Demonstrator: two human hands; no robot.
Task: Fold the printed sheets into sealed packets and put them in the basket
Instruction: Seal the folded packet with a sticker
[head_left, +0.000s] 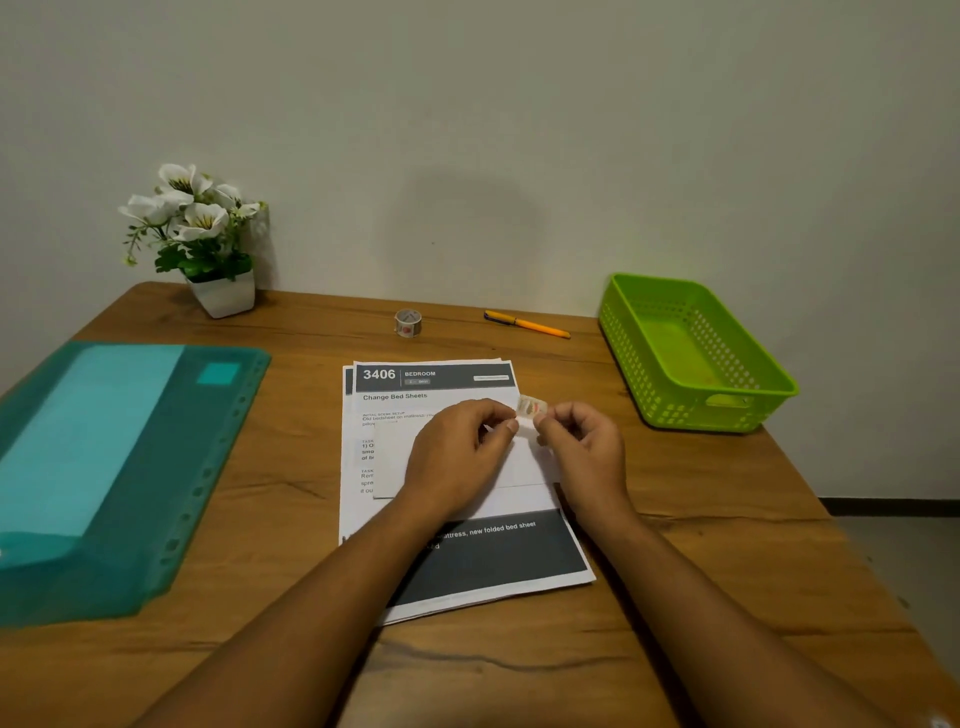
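Observation:
A stack of printed sheets headed "3406 BEDROOM" lies in the middle of the wooden table. On top of it rests a white folded sheet. Above that fold, my left hand and my right hand each pinch one end of a small strip of clear tape with red print. The tape strip is held just over the folded sheet's upper right corner. A green perforated basket stands at the right with nothing visible inside.
A roll of tape and an orange pen lie beyond the sheets. A teal plastic folder covers the table's left side. A white pot of artificial flowers stands at the back left against the wall.

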